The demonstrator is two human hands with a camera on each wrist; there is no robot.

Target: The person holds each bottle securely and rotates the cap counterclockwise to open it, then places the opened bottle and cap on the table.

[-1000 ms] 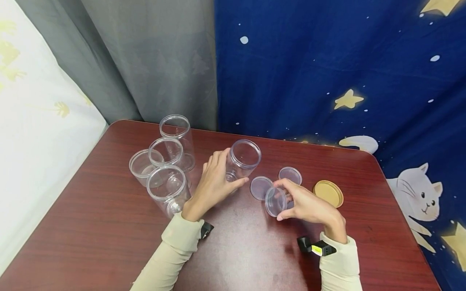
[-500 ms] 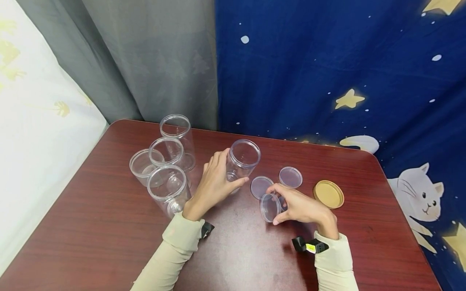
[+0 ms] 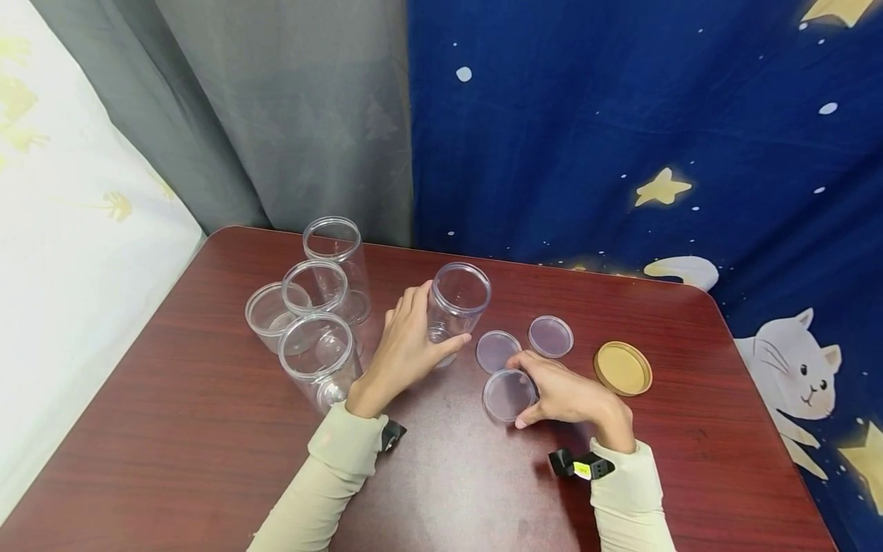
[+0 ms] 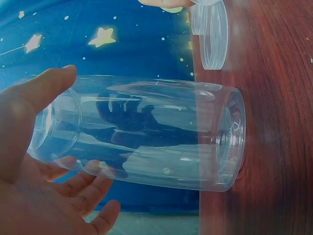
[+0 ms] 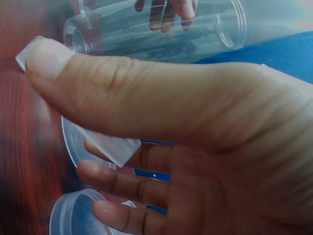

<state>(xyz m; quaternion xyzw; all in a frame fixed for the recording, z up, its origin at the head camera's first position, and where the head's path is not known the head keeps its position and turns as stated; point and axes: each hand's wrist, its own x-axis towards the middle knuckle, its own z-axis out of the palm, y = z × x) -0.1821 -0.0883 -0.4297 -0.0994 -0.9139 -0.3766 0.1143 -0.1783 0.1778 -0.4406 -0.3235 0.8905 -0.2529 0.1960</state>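
Observation:
My left hand (image 3: 407, 341) grips a clear plastic jar (image 3: 461, 310) near its top, thumb on one side and fingers on the other. The jar is upright and uncapped; its round base (image 4: 232, 139) shows at the tabletop in the left wrist view. Between thumb and fingers my right hand (image 3: 569, 389) pinches a clear round lid (image 3: 509, 395) by its edge, low over the table. In the right wrist view my thumb covers much of this lid (image 5: 110, 147). Two more clear lids, one close to the jar (image 3: 497, 351) and one farther right (image 3: 550, 336), lie flat on the table.
Several open clear jars (image 3: 317, 345) stand grouped on the left of the dark red table (image 3: 441, 491). A gold lid (image 3: 623, 369) lies right of my right hand. Beyond the table's far edge hang a grey curtain (image 3: 310, 115) and a blue one (image 3: 586, 130).
My right hand has moved left and slightly nearer with its lid, which has turned from tilted to nearly flat. The left hand stays on the jar, whose rim has shifted slightly left.

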